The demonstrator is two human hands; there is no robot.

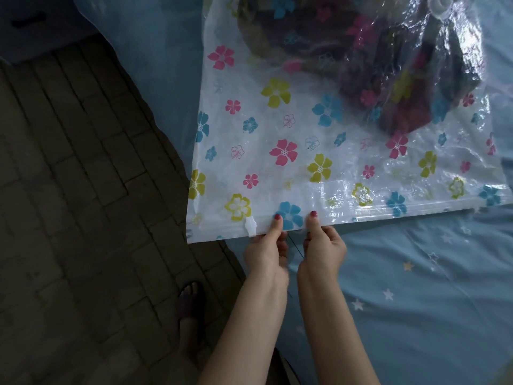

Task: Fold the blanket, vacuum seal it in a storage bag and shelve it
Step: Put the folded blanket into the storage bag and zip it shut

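Note:
A clear storage bag (277,129) printed with coloured flowers lies on the bed. A dark folded blanket (374,68) sits inside it toward the far end, under a round white valve (441,5). My left hand (266,248) and my right hand (323,247) pinch the bag's near zip edge side by side, thumbs on top. A small white slider clip (251,225) sits on the zip strip just left of my left thumb.
The bed has a light blue sheet with stars (416,287). To the left is a dark tiled floor (77,176), with my foot in a sandal (190,298) beside the bed. A blue drape (155,51) hangs at the bed's far left.

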